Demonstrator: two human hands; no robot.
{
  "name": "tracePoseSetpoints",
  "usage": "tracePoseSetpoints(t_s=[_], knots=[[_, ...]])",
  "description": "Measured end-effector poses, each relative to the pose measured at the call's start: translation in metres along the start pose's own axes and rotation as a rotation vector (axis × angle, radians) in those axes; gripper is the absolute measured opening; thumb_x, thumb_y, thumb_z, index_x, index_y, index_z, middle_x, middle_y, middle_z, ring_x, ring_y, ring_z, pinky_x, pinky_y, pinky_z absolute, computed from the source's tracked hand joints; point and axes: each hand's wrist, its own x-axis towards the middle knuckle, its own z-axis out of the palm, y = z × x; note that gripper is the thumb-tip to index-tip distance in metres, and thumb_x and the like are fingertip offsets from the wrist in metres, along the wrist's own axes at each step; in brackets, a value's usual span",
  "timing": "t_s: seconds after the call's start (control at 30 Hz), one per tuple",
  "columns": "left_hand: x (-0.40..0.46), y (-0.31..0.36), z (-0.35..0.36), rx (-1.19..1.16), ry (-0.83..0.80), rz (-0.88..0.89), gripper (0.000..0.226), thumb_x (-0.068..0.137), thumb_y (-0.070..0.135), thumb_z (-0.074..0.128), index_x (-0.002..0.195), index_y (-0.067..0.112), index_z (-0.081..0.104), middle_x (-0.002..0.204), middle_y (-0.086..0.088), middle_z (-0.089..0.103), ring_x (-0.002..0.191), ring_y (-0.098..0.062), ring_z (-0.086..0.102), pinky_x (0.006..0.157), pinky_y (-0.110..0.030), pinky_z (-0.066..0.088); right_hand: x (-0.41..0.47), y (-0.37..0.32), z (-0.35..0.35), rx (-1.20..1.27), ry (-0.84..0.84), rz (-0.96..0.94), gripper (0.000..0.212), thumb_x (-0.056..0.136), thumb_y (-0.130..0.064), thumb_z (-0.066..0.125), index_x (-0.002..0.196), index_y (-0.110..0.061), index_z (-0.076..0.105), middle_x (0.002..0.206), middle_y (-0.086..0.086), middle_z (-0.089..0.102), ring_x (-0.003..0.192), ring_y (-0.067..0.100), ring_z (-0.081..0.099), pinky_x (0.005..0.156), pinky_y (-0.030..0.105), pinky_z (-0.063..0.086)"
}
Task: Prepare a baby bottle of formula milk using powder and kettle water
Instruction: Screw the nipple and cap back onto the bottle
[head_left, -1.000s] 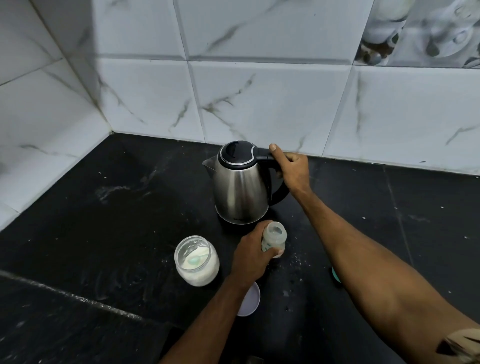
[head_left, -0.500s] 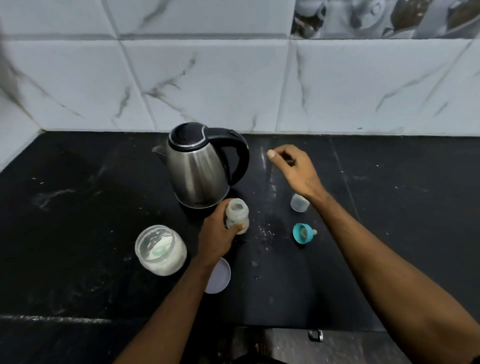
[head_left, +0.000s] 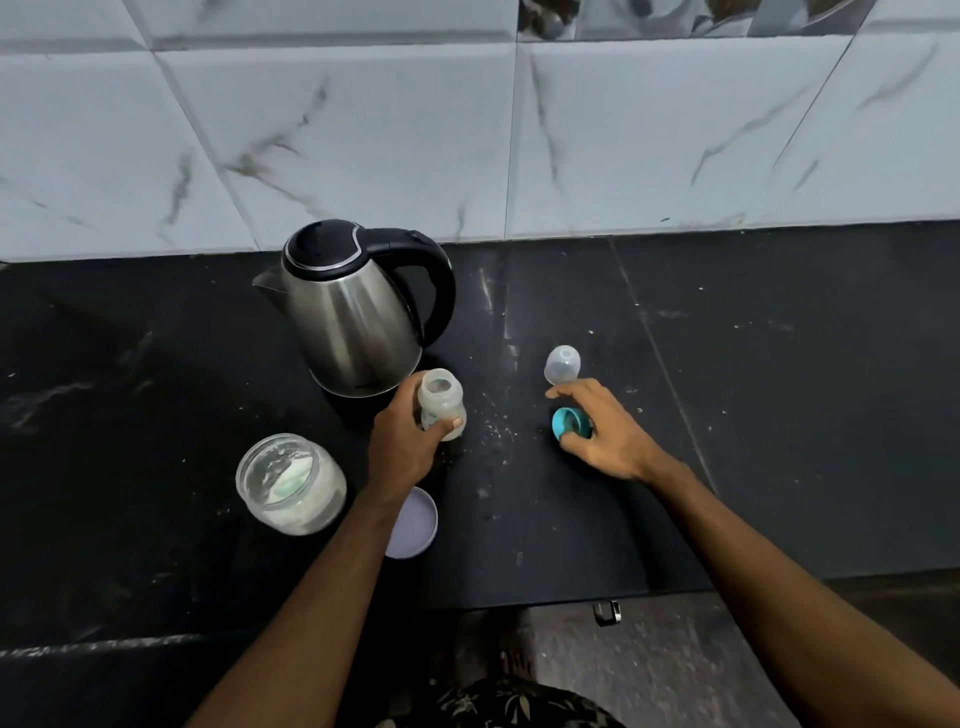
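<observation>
While your left hand (head_left: 410, 441) wraps around the open baby bottle (head_left: 441, 402) standing on the counter (head_left: 779, 415) just in front of the kettle (head_left: 353, 312), your right hand (head_left: 605, 431) curls its fingers around the teal ring (head_left: 571, 422). I cannot tell if it holds the ring tight yet. The clear cap (head_left: 562, 365) sits just behind. If you screw the ring on crooked, milk may leak. If your arm bumps the open powder jar (head_left: 291, 483), powder may spill.
</observation>
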Motion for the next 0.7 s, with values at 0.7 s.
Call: tracePoseSetpoints(t_s=[0.7], knots=[[-0.002, 0.006, -0.001, 0.009, -0.009, -0.02, 0.06, 0.073, 0.014, 0.082, 0.123, 0.031, 0.056, 0.114, 0.015, 0.065, 0.11, -0.014, 0.062, 0.097, -0.046, 0.052, 0.028, -0.079, -0.019, 0.084, 0.065, -0.257, 0.05, 0.076, -0.016, 0.08, 0.115, -0.029, 0.051, 0.107, -0.009, 0.06, 0.092, 0.003, 0.058, 0.078, 0.014, 0.046]])
